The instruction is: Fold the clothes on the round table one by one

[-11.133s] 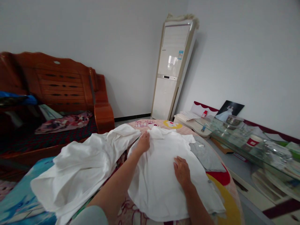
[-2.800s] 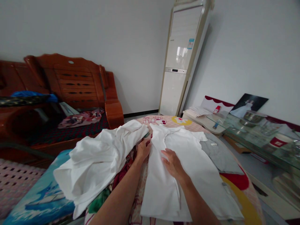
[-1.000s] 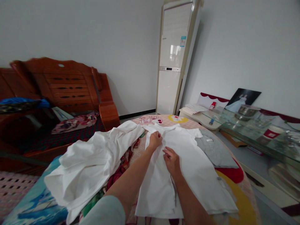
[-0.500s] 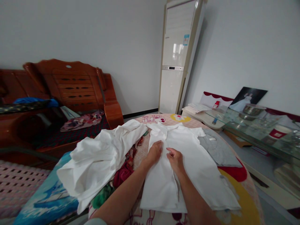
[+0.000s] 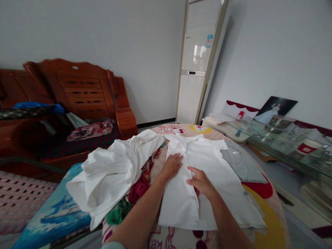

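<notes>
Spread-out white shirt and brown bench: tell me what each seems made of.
Spread-out white shirt: fabric, perhaps cotton, with a matte finish; soft creases, no shine. Brown bench: probably wood, glossily varnished; highlights show along its curves.

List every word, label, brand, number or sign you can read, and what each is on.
None can be read with certainty.
Blue-topped label, tall white unit: too small.
Control panel, same unit: too small.
Red patch, cup: blurred.
Light tag, grey garment: blurred.
Lettering-like print, tablecloth: cut off, unclear.
</notes>
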`<state>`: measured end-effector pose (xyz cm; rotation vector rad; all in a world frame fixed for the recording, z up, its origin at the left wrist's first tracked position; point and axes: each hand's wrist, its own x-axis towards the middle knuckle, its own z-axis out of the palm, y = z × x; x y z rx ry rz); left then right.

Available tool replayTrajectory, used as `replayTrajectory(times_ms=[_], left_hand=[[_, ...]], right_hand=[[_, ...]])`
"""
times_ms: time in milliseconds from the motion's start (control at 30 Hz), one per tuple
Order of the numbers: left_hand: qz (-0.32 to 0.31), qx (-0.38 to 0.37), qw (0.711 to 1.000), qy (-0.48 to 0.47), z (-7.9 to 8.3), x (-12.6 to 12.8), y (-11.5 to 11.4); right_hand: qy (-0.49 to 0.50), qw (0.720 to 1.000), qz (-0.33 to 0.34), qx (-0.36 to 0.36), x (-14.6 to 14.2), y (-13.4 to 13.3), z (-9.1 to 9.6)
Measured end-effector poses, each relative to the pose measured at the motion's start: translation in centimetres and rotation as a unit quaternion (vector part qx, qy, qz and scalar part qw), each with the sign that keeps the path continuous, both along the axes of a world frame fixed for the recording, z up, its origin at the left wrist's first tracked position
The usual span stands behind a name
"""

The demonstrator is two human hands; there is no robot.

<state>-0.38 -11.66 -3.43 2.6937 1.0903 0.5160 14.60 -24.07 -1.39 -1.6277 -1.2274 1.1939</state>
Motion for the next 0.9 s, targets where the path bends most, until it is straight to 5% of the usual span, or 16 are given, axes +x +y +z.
replayTrajectory(times_ms=[367,467,633,767,900], left_hand=[[0.202,-0.016,0.979,-0.020,0.8,-3.9,-0.4],[0.213,-0.044,0.976,-0.015,0.9,-4.2,-0.9],[0.221,-0.102,0.967,-0.071,1.1,-4.3,-0.6],[0.220,-0.115,0.962,-0.115,1.1,-4.6,-0.2],[0.225,-0.124,0.958,-0.130,1.2,-4.6,-0.3]], right_hand=[[0.130,0.959,0.219,-0.122,2.1,-5.1,1.4],[0.057,0.977,0.180,-0.104,2.6,-5.0,1.9],[-0.047,0.998,0.020,0.044,0.5,-4.1,2.7],[-0.081,0.982,0.151,0.081,-4.2,-4.3,2.8],[-0.254,0.923,0.269,0.107,-7.9,-5.2,2.8]])
